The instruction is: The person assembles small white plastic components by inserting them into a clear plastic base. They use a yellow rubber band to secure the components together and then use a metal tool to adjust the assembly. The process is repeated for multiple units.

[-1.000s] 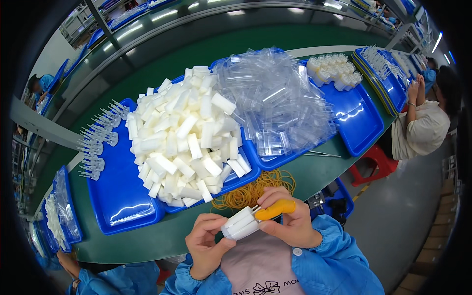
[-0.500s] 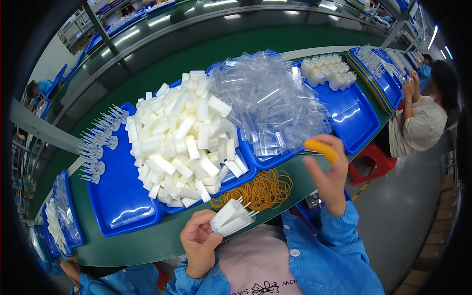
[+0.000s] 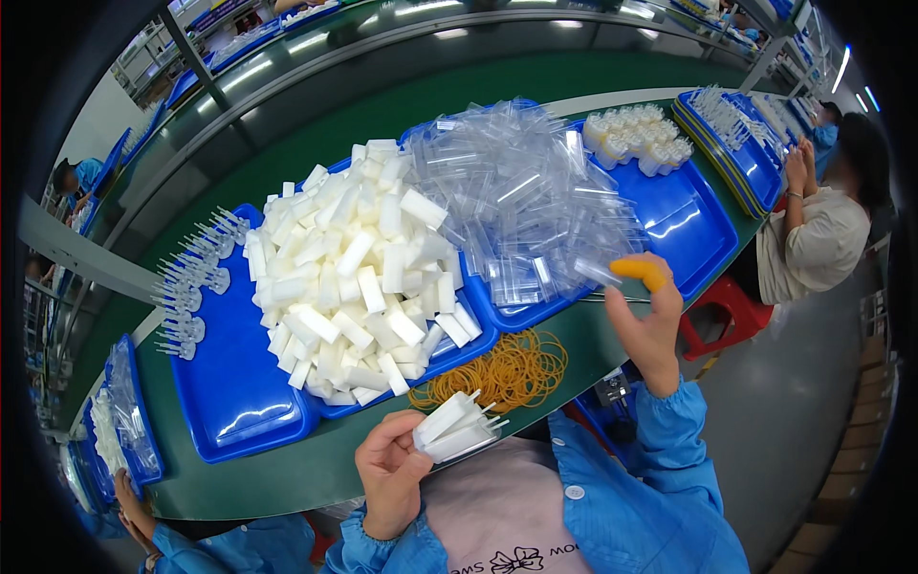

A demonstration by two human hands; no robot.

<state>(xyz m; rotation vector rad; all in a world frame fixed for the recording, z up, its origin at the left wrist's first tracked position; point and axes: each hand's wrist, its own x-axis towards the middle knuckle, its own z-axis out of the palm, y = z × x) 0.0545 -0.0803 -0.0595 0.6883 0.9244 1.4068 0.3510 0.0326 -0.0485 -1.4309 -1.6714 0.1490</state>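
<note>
On the worktop (image 3: 287, 483), blocks (image 3: 354, 273) lie left of plastic sleeves (image 3: 526, 201), both heaped on trays (image 3: 516, 319), with rubber bands (image 3: 516, 370) in front

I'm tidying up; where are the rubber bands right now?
In the head view, below and slightly right of centre, the rubber bands lie on the green table between the blue trays and the white pieces in the left hand.

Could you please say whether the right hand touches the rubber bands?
Apart: the head view shows green table between the right hand and the rubber bands.
</note>
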